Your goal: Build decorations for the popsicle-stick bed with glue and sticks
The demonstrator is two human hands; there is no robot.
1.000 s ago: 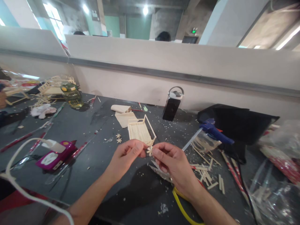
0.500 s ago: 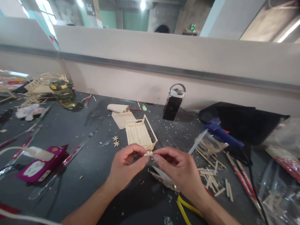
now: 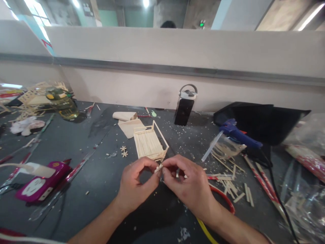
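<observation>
My left hand (image 3: 135, 184) and my right hand (image 3: 186, 184) meet above the dark table (image 3: 101, 189), and their fingertips pinch one small pale wooden piece (image 3: 158, 167) between them. Just beyond the fingers lies a little tray-like frame of thin wooden sticks (image 3: 149, 144) with a raised rail on its right side. Two tiny wooden flower shapes (image 3: 124, 151) lie to the left of that frame. Under my right hand a red and yellow handled tool (image 3: 223, 200) shows in part.
A black bottle with a white lid (image 3: 185, 106) stands at the back. A blue glue gun (image 3: 237, 132) and loose stick offcuts (image 3: 233, 189) lie right, by a black bag (image 3: 259, 118). A magenta phone (image 3: 38, 183) with a white cable lies left. Folded paper (image 3: 128, 122) sits behind the frame.
The view has tipped down and left. My hands stayed together and turned the small piece; it showed as a flower shape a second ago and shows edge-on now.
</observation>
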